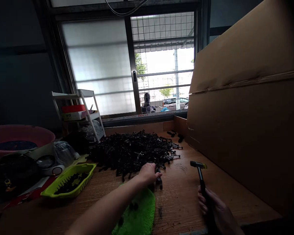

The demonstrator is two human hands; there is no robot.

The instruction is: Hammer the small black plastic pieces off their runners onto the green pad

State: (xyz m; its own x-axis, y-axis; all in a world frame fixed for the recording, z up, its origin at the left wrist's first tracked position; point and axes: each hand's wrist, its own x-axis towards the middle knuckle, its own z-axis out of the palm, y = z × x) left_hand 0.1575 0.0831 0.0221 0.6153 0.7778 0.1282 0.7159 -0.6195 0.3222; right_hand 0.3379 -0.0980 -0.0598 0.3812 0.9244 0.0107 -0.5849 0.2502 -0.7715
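Note:
My left hand [147, 173] reaches to the near edge of a large heap of small black parts [129, 150]. Its thumb and fingers close around one black rod-like part [159, 183] with knobbed ends; the fingertips are partly hidden. In my right hand [217, 207], the dark handle of a small mallet [198, 165] is gripped, head up, with one black face and one yellow face. Under my left forearm lies a bright green cloth [143, 212], with a few dark pieces on it.
A yellow-green basket [88, 179] holding small black pieces stands left. Behind it are plastic bags [63, 151], a white shelf rack [88, 112] and a pink basin [22, 130]. A tall cardboard sheet [235, 107] borders the wooden table [181, 195] on the right. A window is behind.

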